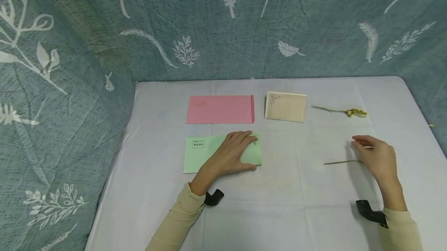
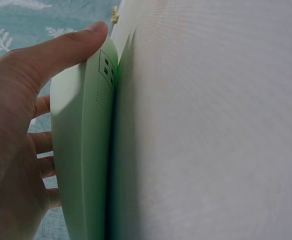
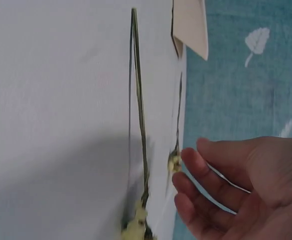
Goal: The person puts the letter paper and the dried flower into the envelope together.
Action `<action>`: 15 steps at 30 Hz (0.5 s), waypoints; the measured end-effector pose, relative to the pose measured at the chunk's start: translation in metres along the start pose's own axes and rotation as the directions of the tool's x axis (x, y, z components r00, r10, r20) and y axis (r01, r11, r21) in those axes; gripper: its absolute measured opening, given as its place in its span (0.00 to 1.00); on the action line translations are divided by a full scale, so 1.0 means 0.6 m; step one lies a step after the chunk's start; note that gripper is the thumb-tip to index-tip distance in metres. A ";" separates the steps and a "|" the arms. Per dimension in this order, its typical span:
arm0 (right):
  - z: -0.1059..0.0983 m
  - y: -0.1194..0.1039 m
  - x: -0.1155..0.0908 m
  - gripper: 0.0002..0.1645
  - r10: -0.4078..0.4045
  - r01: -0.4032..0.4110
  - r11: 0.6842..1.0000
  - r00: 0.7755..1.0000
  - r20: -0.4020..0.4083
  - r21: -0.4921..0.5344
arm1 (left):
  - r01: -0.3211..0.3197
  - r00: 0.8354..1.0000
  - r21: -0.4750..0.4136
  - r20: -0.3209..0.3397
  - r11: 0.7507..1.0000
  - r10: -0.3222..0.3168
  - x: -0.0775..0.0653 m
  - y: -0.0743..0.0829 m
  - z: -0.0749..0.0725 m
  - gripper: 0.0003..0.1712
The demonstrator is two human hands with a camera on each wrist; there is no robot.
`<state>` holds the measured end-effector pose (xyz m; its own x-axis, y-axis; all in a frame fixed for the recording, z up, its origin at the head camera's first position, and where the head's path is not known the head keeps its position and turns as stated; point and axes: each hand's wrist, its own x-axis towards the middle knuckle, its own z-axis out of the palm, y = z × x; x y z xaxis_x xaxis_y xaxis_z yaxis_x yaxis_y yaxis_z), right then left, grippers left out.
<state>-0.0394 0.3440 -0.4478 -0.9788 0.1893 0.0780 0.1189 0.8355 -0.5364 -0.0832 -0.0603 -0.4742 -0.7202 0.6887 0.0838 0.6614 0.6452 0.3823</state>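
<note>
A green envelope (image 1: 195, 161) lies crosswise on the table, printed with dark lettering near its left end. My left hand (image 1: 228, 152) spans its right end, fingers along the far long edge and thumb at the near one. In the left wrist view the envelope (image 2: 68, 145) bows slightly between thumb and fingers. On the right, my right hand (image 1: 378, 158) hovers over a thin flower stem (image 1: 340, 162), fingers loosely bent and holding nothing. From the head its yellowish blossom is hidden by that hand; the right wrist view shows the blossom (image 3: 135, 227) low in the frame.
Behind the green envelope lies a pink envelope (image 1: 220, 109). To its right are a beige folded card (image 1: 286, 106) and another yellow flower sprig (image 1: 356, 113). A white cloth covers the table (image 1: 272, 224); a teal leaf-patterned curtain (image 1: 209, 22) hangs behind it.
</note>
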 end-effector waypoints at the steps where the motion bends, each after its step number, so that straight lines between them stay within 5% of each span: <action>1: -0.002 0.005 -0.002 0.18 0.026 -0.026 1.000 1.000 0.007 -0.012 | 0.000 1.000 0.001 0.000 1.000 0.000 -0.001 0.001 0.000 0.47; 9: -0.022 0.056 -0.009 0.34 0.135 -0.127 0.990 0.970 0.204 -0.054 | 0.014 1.000 -0.001 0.005 1.000 -0.014 -0.005 0.005 0.006 0.47; 15: -0.029 0.078 -0.018 0.36 0.175 -0.161 0.984 0.950 0.258 -0.075 | 0.015 1.000 -0.002 0.008 1.000 -0.015 -0.008 0.007 0.009 0.47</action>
<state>-0.0202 0.3901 -0.4593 -0.9524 0.1927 -0.2363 0.2866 0.8304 -0.4778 -0.0757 -0.0593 -0.4779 -0.7285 0.6814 0.0704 0.6500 0.6551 0.3852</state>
